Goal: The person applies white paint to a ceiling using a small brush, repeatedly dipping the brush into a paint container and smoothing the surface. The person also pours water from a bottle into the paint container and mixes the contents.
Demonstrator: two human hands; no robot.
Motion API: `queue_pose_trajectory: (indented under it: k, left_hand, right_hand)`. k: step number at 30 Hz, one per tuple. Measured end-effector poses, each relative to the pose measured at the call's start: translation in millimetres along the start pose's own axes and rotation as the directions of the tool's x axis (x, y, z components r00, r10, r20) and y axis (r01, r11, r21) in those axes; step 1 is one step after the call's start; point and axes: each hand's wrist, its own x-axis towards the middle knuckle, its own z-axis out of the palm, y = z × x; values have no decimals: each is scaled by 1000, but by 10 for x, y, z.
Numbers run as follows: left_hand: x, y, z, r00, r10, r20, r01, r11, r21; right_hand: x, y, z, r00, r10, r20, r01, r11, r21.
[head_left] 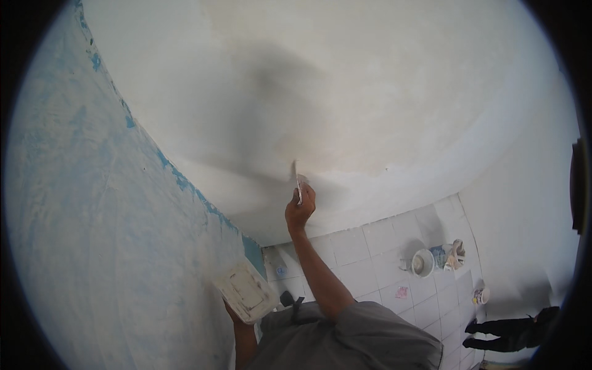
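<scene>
My right hand (pixel 300 213) is closed around a putty knife (pixel 297 176), its thin blade up against the white wall (pixel 345 111) in front of me. The arm reaches forward and up, casting a blurred shadow on the plaster. Lower left, my left hand (pixel 230 312) grips a whitish rectangular plastic tub (pixel 269 302) from its near-left side. Grey-brown smears mark the tub; most of the left hand's fingers are hidden by it.
At left stands a blue wall (pixel 92 203) patchily coated white. On the tiled floor (pixel 354 250) are a white bucket (pixel 423 263), a crumpled bag (pixel 455 255) and a small tub (pixel 481 296). Another person's dark-trousered legs (pixel 505 336) are at lower right.
</scene>
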Motion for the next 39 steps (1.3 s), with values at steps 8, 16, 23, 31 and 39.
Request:
queue_pose_trajectory:
  k: [8,16,23,31,39]
  left_hand:
    - [-101,-6,191,999,3,-44,-9,991,-133]
    - [-27,-23,283,998,47,-43,-48,999,-5]
    - [-125,-3,188,997,38,61,-41,998,44]
    - [-20,16,253,998,-16,60,9,994,108]
    - [18,-36,245,998,-10,67,4,996,91]
  right_hand:
    - [673,337,-396,975,94,-200,-115,988,-99]
    - [30,-72,60,989,-143,24,144,989,-25]
    - [374,-4,-24,980,90,-175,-93,996,-8]
    - [-224,-127,75,970,-84,227,103,992,-70]
    - [808,431,-538,973,22,-230,-48,993,-108]
